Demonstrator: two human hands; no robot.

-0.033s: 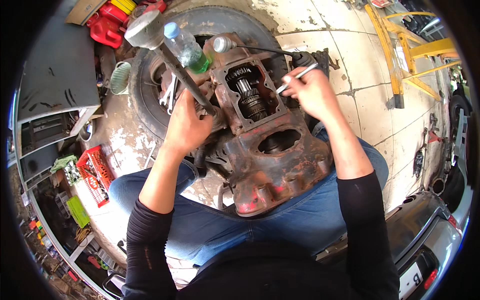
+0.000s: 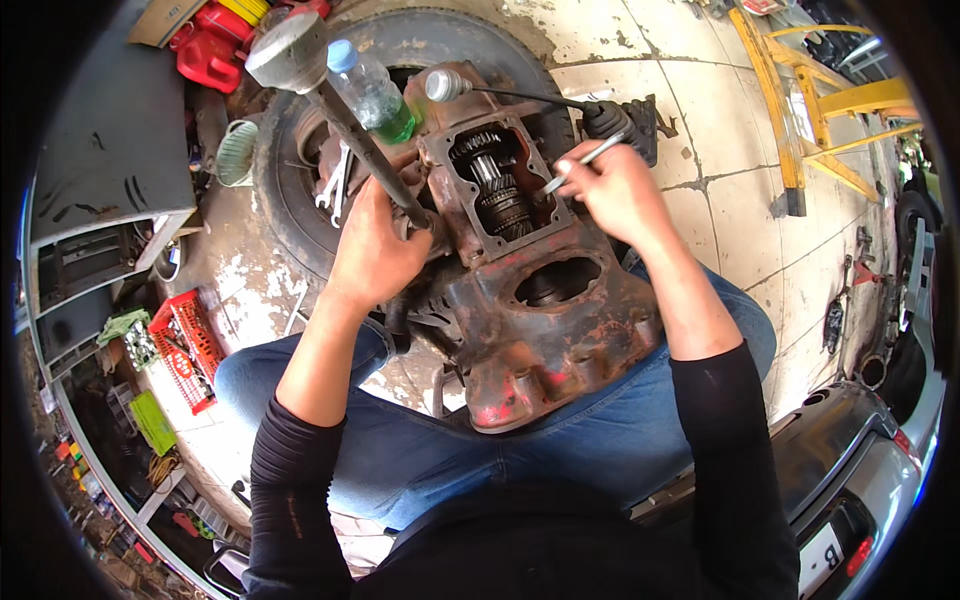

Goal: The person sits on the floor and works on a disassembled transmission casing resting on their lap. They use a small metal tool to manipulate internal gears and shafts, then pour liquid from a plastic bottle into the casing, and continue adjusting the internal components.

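My left hand (image 2: 380, 255) is wrapped around the lower handle of a mallet (image 2: 290, 55) with a thick dark shaft and a big grey head. The head stands up at the upper left. In my right hand (image 2: 615, 190), fingers pinch a slim silver metal punch (image 2: 603, 148), tilted, its lower tip at the right rim of the gearbox opening. The rusty gearbox housing (image 2: 570, 330) lies between my legs. Through its rectangular opening show gears on a shaft (image 2: 497, 185); a round hole sits nearer me.
A tyre (image 2: 285, 220) lies under and behind the housing. On it stand a bottle of green liquid (image 2: 385, 120) and wrenches (image 2: 340, 185). A gear lever (image 2: 445, 87) crosses behind the opening. Red crate (image 2: 190, 350) at left, yellow stand (image 2: 785, 130) at right, car bumper (image 2: 840, 460) lower right.
My right hand has shifted slightly left and down with the punch, its tip now lower along the opening's rim. My left hand and the mallet have barely moved.
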